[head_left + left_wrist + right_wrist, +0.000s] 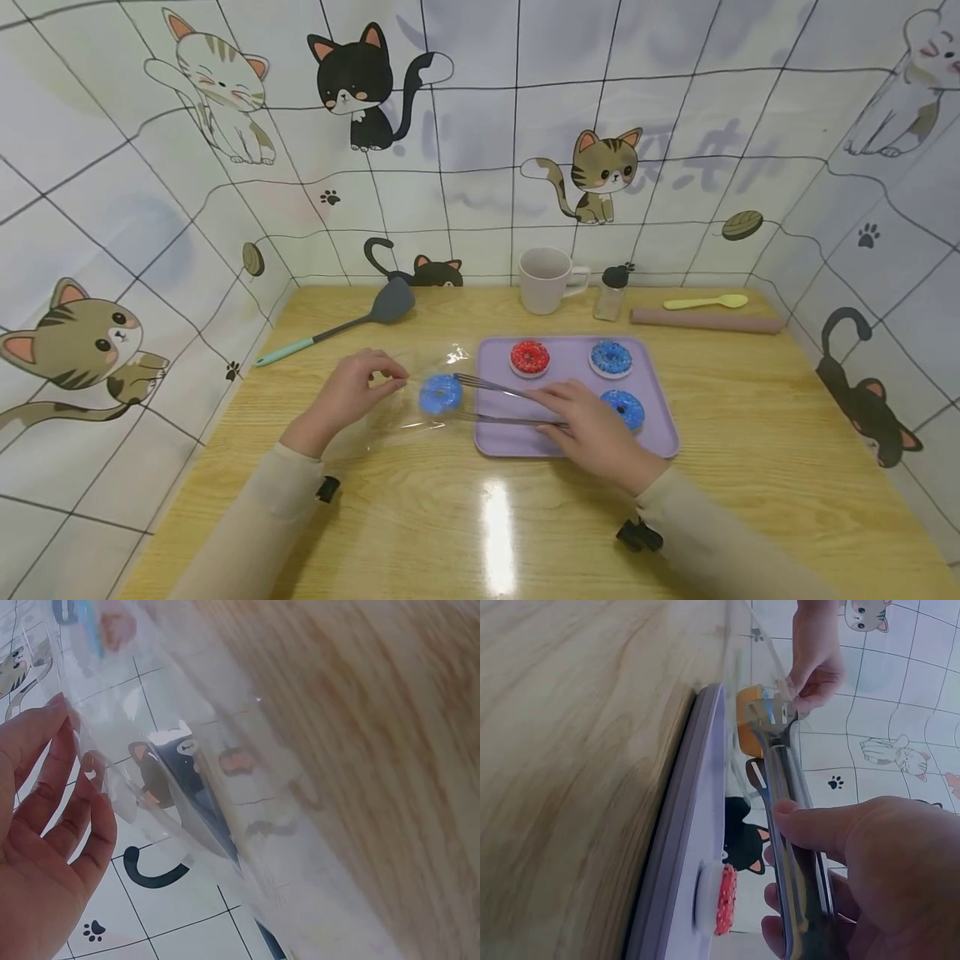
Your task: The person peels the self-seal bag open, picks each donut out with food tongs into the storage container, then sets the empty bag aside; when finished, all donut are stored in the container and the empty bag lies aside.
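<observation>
My left hand (348, 396) pinches the edge of a clear plastic bag (112, 761) between thumb and fingers. A blue-iced toy donut (440, 394) shows through the bag's film, just left of the tray. My right hand (592, 429) grips a pair of metal tongs (498, 386), reaching left across the tray. The tongs' arms are spread; the upper tip overlaps the donut's right edge, the lower one ends below it. In the right wrist view, the slotted tips overlap the donut's tan side (750, 739).
On the purple tray (491, 437) sit a red donut (530, 358) and two blue ones (611, 358). Behind stand a mug (542, 283) and a shaker (611, 296). A spatula (390, 302) lies back left, a rolling pin (705, 321) and yellow spoon (705, 302) back right.
</observation>
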Demonstrator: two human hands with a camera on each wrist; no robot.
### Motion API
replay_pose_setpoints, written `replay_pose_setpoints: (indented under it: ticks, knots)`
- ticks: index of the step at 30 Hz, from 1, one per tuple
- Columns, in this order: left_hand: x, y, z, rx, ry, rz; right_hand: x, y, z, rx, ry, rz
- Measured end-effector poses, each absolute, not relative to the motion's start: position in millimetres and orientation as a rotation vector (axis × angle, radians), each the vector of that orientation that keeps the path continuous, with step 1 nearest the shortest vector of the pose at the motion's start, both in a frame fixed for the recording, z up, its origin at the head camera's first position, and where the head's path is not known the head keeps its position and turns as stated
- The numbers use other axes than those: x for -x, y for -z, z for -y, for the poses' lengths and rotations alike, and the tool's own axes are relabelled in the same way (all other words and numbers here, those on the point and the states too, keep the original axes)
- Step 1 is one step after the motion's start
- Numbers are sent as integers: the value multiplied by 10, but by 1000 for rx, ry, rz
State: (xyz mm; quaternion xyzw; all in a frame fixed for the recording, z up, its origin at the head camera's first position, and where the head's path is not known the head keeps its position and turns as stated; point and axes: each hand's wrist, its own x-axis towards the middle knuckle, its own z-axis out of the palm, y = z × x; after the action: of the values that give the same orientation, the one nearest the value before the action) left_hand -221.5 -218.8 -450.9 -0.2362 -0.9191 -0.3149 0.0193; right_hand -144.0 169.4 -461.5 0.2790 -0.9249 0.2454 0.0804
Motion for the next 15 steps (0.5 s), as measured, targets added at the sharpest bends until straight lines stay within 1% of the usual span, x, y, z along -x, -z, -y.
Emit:
replay_pose_setpoints:
  ticks: [9,15]
  knots:
    - [2233,4526,2222,745,954,2836,1301,4624,-2003,-850,-678,2655]
    - [2227,4546,2245,733,927,2848,1193,4585,-2274,-806,-642,2660]
